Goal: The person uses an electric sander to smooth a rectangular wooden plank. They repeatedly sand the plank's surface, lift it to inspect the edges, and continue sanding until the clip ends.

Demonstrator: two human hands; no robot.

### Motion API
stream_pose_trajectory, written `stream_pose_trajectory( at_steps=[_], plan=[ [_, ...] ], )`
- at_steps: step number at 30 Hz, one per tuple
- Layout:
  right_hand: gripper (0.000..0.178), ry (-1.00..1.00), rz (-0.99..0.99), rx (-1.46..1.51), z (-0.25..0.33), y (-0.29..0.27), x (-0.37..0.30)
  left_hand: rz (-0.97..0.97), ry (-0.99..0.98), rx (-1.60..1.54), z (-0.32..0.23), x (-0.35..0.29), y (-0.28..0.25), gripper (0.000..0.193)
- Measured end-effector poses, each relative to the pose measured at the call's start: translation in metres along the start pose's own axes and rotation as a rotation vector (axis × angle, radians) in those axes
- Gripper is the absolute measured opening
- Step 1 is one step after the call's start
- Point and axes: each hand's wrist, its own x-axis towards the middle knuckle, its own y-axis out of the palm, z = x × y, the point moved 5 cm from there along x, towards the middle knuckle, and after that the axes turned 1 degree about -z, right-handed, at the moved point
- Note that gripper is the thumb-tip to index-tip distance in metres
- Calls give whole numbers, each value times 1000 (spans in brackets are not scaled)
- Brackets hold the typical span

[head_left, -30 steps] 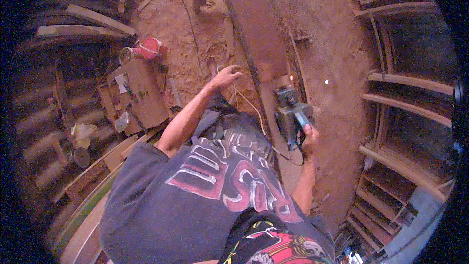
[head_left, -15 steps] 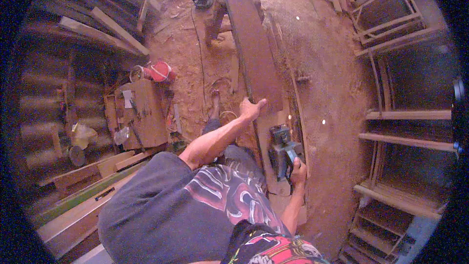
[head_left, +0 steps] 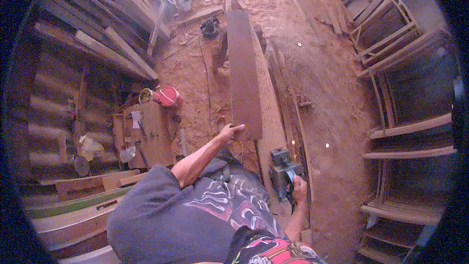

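A long, flat brown board (head_left: 245, 71) reaches away from me over a paler wooden beam (head_left: 269, 117). My left hand (head_left: 231, 133) grips the board's near left corner, its thumb on the upper face and the fingers mostly hidden at the edge. On the beam's near end, just past the board, stands a dark handheld power planer (head_left: 283, 168) with a blue patch on its handle. My right hand (head_left: 299, 189) is wrapped round that handle.
A second dark corded power tool (head_left: 210, 28) lies beyond the board to the left. To the left, a red bucket (head_left: 169, 96) stands by a wooden cabinet (head_left: 149, 134). Planks (head_left: 117, 51) lean at the far left; wooden frames (head_left: 391, 39) stand right. Shavings cover the floor.
The board's near end has swung left with my left hand, uncovering more of the pale beam along its right side. My right hand stays on the planer. The view has tilted farther forward.
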Motion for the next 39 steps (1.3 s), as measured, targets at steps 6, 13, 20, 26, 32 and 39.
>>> stream_pose_trajectory(
  at_steps=[6, 13, 20, 26, 32, 39],
  plan=[
    [44, 425, 271, 628, -11, 16, 13, 47, 149, -122, -19, -18, -13, 40],
    [71, 438, 254, 797, -79, 33, 47, 326, 167, -433, -86, -81, 17, 42],
    [72, 299, 211, 362, -78, 16, 57, 439, 280, -508, -219, -208, 25, 45],
    [73, 307, 163, 268, -91, 12, 53, 1072, 232, -784, -280, -263, 41, 45],
    [73, 352, 152, 230, -118, 16, 54, 1161, 258, -815, -305, -303, 49, 45],
    [74, 314, 121, 109, -130, 11, 60, 1059, 238, -856, -327, -296, 52, 47]
  ],
)
